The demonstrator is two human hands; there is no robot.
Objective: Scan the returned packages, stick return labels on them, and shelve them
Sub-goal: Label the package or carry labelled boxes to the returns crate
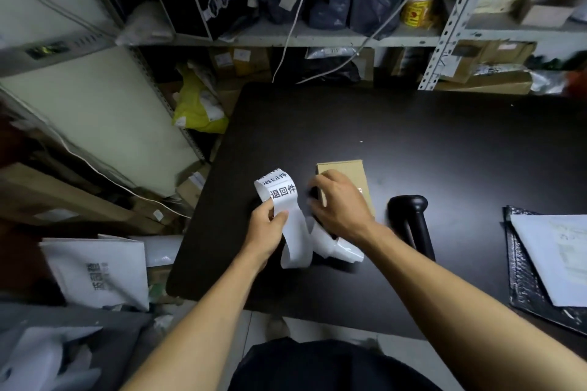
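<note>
You're at the labelling step. Your left hand pinches the strip of return labels (the printed ones curl up above your thumb), while your right hand lies with curled fingers over the small cardboard box on the dark surface; I cannot tell if it grips the box or is picking at a label. The scanner lies just right of the box. Next, peel one label free and press it flat on the box.
</note>
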